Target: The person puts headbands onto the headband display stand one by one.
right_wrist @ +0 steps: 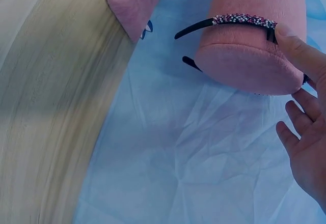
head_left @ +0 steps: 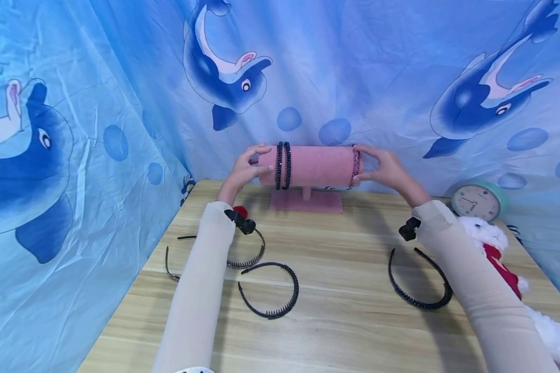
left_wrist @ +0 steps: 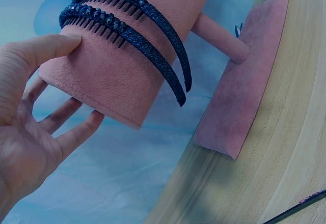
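A pink velvety headband stand [head_left: 322, 165] has a horizontal roll on a short post and flat base. My left hand [head_left: 247, 168] holds its left end, thumb [left_wrist: 71, 42] on the roll and fingers around the end edge. Close by that thumb, two dark beaded headbands [left_wrist: 130, 28] with comb teeth sit side by side over the roll. At the other end my right hand [head_left: 383, 167] grips a headband with pink and white beads [right_wrist: 244, 19]. In the right wrist view the thumb presses on its beaded part, and its two tips stick out past the roll.
On the wooden table [head_left: 336, 331] lie a dark headband [head_left: 293, 290] in front, another headband [head_left: 256, 259] by the left sleeve and a third headband [head_left: 424, 304] by the right one. A round clock [head_left: 477, 201] and a white plush toy [head_left: 485, 233] stand at right. A dolphin-print curtain [head_left: 354, 62] hangs behind.
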Demonstrator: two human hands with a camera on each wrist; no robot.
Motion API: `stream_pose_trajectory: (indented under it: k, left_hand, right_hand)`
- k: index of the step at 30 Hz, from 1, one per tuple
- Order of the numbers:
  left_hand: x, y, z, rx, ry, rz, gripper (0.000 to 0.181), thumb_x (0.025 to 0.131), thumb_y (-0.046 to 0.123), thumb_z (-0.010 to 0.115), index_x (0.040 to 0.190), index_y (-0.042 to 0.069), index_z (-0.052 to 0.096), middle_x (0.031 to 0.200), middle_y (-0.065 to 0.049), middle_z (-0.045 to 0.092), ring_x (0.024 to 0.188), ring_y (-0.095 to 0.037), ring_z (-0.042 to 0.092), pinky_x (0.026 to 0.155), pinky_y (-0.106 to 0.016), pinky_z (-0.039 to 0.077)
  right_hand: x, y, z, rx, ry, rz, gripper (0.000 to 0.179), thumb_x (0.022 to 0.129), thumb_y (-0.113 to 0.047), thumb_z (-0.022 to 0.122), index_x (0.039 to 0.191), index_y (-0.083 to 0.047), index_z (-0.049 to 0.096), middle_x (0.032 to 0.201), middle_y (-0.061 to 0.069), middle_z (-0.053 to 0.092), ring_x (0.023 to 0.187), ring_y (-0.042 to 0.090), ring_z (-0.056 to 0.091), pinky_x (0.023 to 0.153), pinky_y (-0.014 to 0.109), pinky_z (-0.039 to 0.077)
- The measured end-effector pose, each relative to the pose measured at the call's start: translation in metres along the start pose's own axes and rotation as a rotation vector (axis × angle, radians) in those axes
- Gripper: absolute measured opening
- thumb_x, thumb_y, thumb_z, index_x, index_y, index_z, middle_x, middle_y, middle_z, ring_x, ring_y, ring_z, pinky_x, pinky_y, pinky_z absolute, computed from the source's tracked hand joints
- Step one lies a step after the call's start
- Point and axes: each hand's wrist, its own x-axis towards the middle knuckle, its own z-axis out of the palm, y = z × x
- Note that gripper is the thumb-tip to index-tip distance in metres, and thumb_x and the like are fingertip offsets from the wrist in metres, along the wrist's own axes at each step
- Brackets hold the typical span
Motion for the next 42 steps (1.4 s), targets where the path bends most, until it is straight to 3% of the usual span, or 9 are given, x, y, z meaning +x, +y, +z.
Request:
stream_pose_trajectory:
  k: [18,32,42]
  left_hand:
    - [-0.001,0.0,-0.001,-0.011,-0.004,-0.006,0.061,0.092,0.004,0.073,0.149,0.008,0.051,0.169,-0.004,0.025,0.148,-0.04,0.036,0.115,-0.052,0.046]
    - [-0.002,0.0,-0.001,-0.005,-0.002,0.002,0.059,0.093,0.005,0.072,0.149,0.008,0.052,0.169,-0.004,0.025,0.147,-0.04,0.036,0.114,-0.052,0.047]
    - [-0.002,0.002,0.0,-0.007,-0.001,0.005,0.06,0.093,0.004,0.072,0.149,0.007,0.051,0.169,-0.005,0.025,0.148,-0.04,0.036,0.114,-0.053,0.046]
  right_hand:
    - [0.02,-0.019,0.021,-0.042,0.021,-0.087,0.08,0.073,-0.009,0.092,0.145,-0.011,0.057,0.153,0.017,0.051,0.143,0.04,0.044,0.119,0.058,0.036]
    - [0.038,-0.043,0.036,-0.114,0.005,-0.077,0.08,0.07,-0.019,0.095,0.143,-0.015,0.059,0.149,0.014,0.056,0.139,0.038,0.05,0.117,0.052,0.041]
    - [0.046,-0.054,0.04,-0.087,-0.031,-0.045,0.079,0.074,-0.02,0.093,0.144,-0.016,0.058,0.148,0.014,0.057,0.134,0.037,0.052,0.113,0.053,0.044]
